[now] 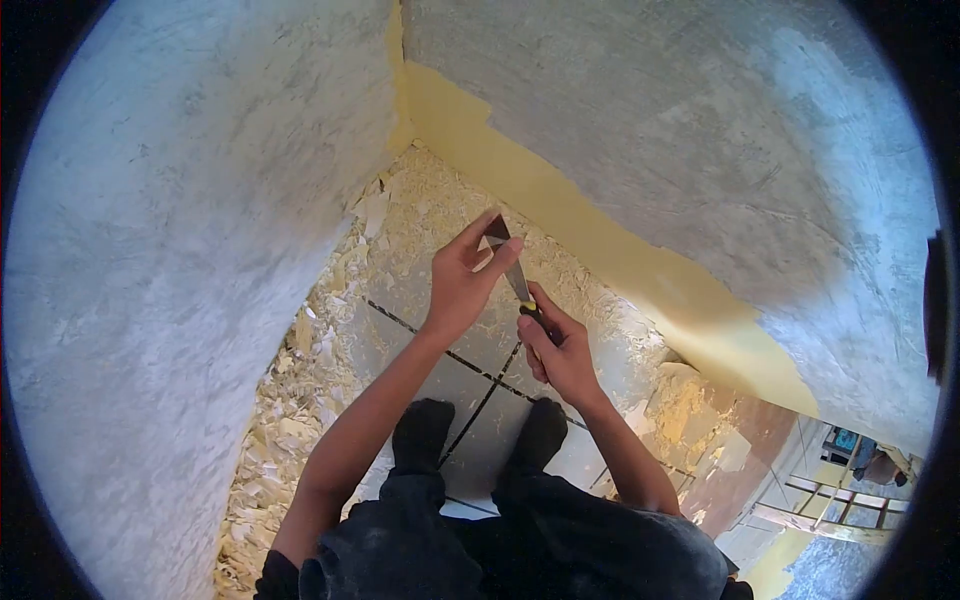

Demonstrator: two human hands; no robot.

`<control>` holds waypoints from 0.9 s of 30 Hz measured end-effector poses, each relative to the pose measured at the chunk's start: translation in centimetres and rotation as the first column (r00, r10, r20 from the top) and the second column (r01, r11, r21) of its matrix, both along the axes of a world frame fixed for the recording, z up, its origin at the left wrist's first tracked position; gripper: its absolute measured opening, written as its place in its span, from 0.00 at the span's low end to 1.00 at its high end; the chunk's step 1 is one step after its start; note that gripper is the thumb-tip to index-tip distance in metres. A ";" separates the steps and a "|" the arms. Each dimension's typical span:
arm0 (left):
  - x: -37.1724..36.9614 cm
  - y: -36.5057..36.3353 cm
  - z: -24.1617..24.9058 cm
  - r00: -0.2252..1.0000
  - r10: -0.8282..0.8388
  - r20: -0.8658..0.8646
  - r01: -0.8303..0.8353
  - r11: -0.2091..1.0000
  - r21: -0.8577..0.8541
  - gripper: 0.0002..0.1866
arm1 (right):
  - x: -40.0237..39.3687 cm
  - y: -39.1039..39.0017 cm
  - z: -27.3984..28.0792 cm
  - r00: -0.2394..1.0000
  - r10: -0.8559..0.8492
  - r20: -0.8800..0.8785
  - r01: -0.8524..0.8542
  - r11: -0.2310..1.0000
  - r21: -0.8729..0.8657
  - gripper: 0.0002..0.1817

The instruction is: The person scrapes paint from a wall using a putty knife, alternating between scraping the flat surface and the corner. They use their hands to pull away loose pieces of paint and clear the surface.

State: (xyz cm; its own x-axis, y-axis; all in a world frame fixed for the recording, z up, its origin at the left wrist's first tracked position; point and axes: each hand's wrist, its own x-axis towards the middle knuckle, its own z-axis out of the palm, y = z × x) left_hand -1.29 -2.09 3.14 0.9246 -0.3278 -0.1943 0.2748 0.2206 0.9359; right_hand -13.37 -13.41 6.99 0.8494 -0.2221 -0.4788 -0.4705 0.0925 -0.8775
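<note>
A putty knife (517,281) with a metal blade and a dark handle marked with yellow is held out in front of me, blade end away from my body. My right hand (562,352) is closed around its handle. At the wide end of the blade, the thumb and fingers of my left hand (465,285) pinch the metal from the left side. Part of the handle is hidden in my right palm.
Peeled paint flakes (290,430) cover the tiled floor (400,345) along the left wall (170,250) and into the corner. The right wall (640,130) is bare grey above a yellow paint strip (560,190). A wooden ladder (840,500) lies at lower right.
</note>
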 end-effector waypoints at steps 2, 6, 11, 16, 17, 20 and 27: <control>1.0 1.3 -0.6 0.994 -0.106 -0.022 0.106 0.994 0.011 0.23 | -0.4 -0.6 -0.1 0.999 0.007 -0.032 -0.004 0.996 0.088 0.29; 2.7 4.0 -1.2 0.959 -0.278 0.062 0.272 0.958 0.088 0.13 | -0.8 -1.6 0.0 0.987 0.146 -0.062 -0.132 0.972 0.194 0.30; 2.8 4.1 -1.2 0.974 -0.206 0.098 0.204 0.979 0.029 0.09 | -1.2 -2.5 -0.5 0.960 0.270 -0.073 -0.251 0.946 0.204 0.29; 2.7 3.5 -0.6 0.991 -0.111 0.075 0.104 0.990 0.094 0.06 | -1.3 -2.5 -0.6 0.964 0.248 -0.096 -0.236 0.964 0.120 0.23; 2.5 3.3 -0.1 0.991 -0.114 0.073 0.107 0.990 0.096 0.06 | -1.4 -2.7 -0.5 0.965 0.246 -0.097 -0.233 0.965 0.123 0.23; 2.3 2.8 1.3 0.990 -0.129 -0.053 0.131 0.991 0.033 0.07 | -1.4 -3.3 -0.5 0.939 0.340 -0.061 -0.333 0.938 0.099 0.18; 6.2 0.0 2.1 0.961 0.039 0.273 -0.063 0.995 0.078 0.09 | -0.7 -3.7 -3.4 0.939 0.320 -0.124 -0.314 0.947 0.060 0.20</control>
State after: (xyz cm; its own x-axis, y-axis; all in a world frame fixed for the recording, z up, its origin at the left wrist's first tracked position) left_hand 4.91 -2.11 5.20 0.9614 -0.2720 0.0406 -0.0010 0.1443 0.9895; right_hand -14.05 -17.13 3.60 0.8022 0.0696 -0.5930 -0.5912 -0.0472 -0.8052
